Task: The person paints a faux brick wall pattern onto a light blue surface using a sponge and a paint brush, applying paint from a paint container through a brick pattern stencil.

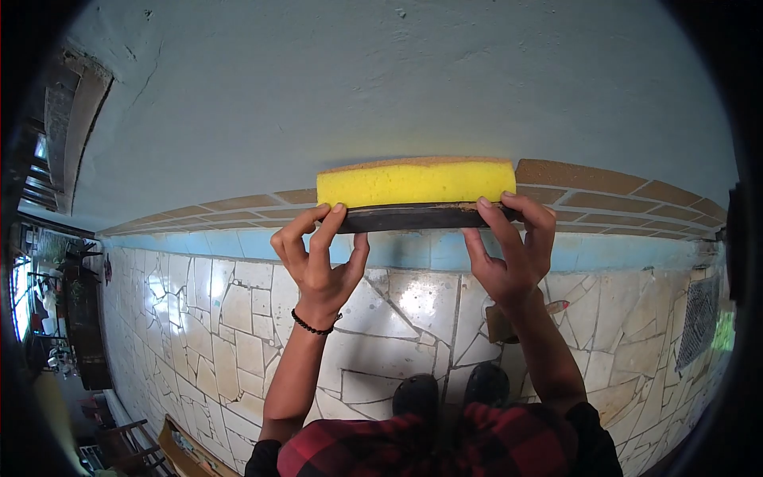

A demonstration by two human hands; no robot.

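A long yellow sponge block with a brown upper edge is held level against the wall, above a dark backing strip. My left hand grips the left end of the strip, fingertips on its top edge and thumb below. At the right end my right hand pinches the same strip, its fingers over the top and the thumb underneath. Brown brick-pattern bands on the wall lie to both sides of the sponge.
Grey wall rises above; a light blue strip runs along its base. On the stone-patterned floor, a brown object lies near my feet. Furniture stands at far left, an open box at lower left, a mat at right.
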